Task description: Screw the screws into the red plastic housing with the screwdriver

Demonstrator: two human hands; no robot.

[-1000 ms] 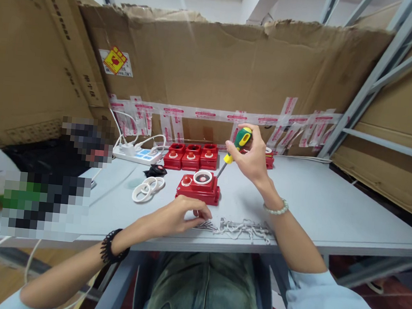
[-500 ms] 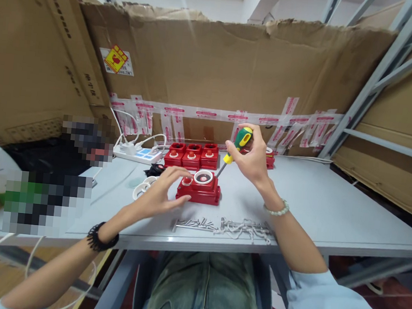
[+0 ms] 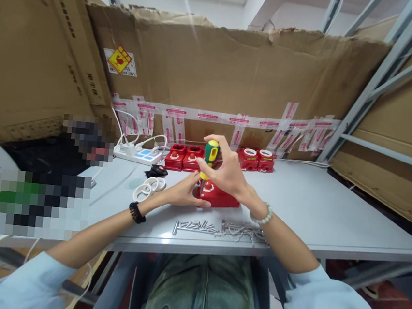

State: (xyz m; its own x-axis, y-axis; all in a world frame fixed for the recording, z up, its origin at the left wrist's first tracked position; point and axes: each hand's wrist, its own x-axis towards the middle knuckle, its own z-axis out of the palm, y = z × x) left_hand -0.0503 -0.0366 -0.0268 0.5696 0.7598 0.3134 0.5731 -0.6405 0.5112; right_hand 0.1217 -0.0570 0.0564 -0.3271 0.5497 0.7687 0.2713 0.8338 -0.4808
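In the head view my right hand (image 3: 229,172) is wrapped round the handle of a green and yellow screwdriver (image 3: 211,154). The screwdriver stands nearly upright, its shaft pointing down at the left end of a red alarm-like box (image 3: 223,201) with a round red knob on top. My left hand (image 3: 185,191) grips that same end, thumb along the front and fingers behind. My right hand hides much of the box's upper side. Just in front lie several loose screws (image 3: 199,226) and a metal rod.
Red housings (image 3: 175,157) stand in a row behind, and two more with white rings (image 3: 256,160) sit to the right. White rings (image 3: 143,191) and a small black packet (image 3: 156,171) lie left of my hand. A power strip (image 3: 138,155) is further back; cardboard walls (image 3: 207,67) enclose the table.
The box has shifted right, and my left hand has closed on its left end. The screwdriver has moved left from the box's right end to its left end and turned more upright.
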